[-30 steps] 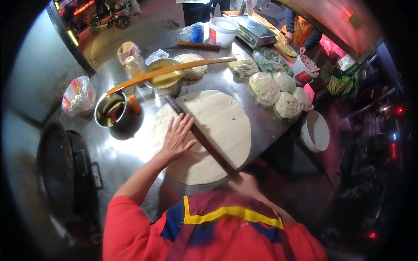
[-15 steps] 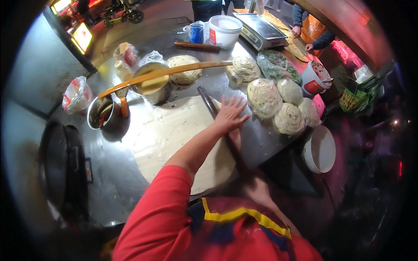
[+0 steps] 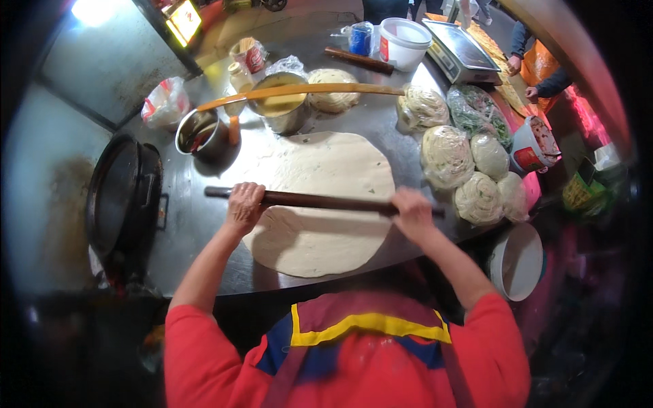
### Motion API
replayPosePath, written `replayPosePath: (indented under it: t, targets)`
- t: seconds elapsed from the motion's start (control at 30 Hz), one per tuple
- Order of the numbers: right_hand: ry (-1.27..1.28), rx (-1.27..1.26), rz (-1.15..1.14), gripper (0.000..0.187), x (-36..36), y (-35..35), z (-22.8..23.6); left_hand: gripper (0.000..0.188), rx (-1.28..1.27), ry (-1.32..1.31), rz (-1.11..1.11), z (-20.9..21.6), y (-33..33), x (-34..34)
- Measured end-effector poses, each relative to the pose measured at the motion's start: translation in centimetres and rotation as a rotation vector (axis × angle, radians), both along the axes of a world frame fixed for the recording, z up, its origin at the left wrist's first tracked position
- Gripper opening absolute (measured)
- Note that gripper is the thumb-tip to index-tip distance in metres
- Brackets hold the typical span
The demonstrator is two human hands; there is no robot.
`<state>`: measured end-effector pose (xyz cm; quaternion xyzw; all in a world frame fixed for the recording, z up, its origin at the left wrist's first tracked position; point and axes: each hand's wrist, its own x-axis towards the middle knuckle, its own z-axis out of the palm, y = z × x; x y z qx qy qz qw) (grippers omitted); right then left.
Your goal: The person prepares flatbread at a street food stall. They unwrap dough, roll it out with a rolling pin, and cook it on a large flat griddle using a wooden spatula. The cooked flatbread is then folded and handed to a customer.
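A dark wooden rolling pin lies crosswise over a large, flat sheet of pale dough on the steel table. Near the pin's left end my left hand is closed around it. Toward the other end, my right hand grips the pin, slightly blurred. Both arms reach forward, with the pin about level. Small dark flecks show in the dough, and the pin casts a shadow on its nearer half.
Several plastic-wrapped dough rounds sit at right, near a white bucket. A long wooden strip spans a pot of yellow liquid. A black pan stands left; a scale and another person's hands are far right.
The pin has turned from a steep slant to crosswise. My left hand has gone from spread fingers to gripping its left end; my right hand has come up from the table's near edge. The view has shifted.
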<state>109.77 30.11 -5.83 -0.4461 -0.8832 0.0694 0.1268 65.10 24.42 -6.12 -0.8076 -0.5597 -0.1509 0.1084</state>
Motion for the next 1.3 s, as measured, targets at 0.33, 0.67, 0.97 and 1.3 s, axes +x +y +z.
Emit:
replayPosePath:
  t: [0.33, 0.67, 0.97, 1.3]
  targets:
    - [-0.306, -0.019, -0.23, 0.051, -12.7, 18.1, -3.5, 0.033, 0.13, -0.072, 0.471, -5.6, 8.2, -5.7]
    - [-0.029, 0.014, -0.096, 0.047, -9.4, 13.4, -4.9, 0.071, 0.094, 0.084, 0.501, -5.8, 3.0, -4.4]
    - [0.081, 0.086, -0.076, 0.052, -11.6, 16.8, -4.3, 0.07, -0.076, -0.113, 0.652, -3.8, 5.1, -7.3]
    - [-0.409, -0.067, -0.081, 0.063, -9.3, 8.1, -3.4, 0.057, -0.418, -0.014, 0.658, -3.2, -3.6, -2.4]
